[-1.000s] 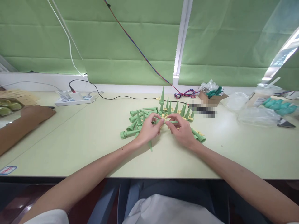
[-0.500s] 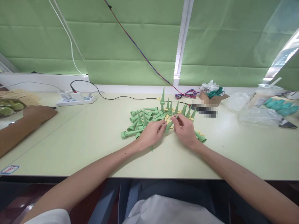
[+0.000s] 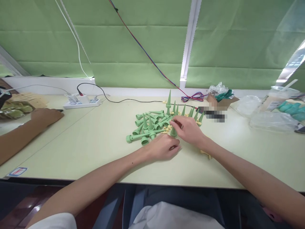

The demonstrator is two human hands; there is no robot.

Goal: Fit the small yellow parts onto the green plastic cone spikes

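Note:
A pile of green plastic cone spikes point(image 3: 149, 122) lies on the pale table point(image 3: 95, 143), some upright, most on their sides, with small yellow bits point(image 3: 168, 128) among them. My right hand point(image 3: 189, 130) pinches the tip of one green cone point(image 3: 173, 129) that stands upright at the pile's near edge. My left hand point(image 3: 164, 149) rests on the table just in front of the pile, fingers curled; what is in it, if anything, is hidden.
Another person's hand point(image 3: 45, 116) rests on the table at the left, near a white power strip point(image 3: 81, 101) with cables. A small cardboard box with plastic wrap point(image 3: 220, 95), clear bags point(image 3: 271, 119) and teal pieces point(image 3: 292, 109) sit at the right.
My left hand has let go and drawn back toward me onto the table. My right hand has turned the cone upright and set its base down.

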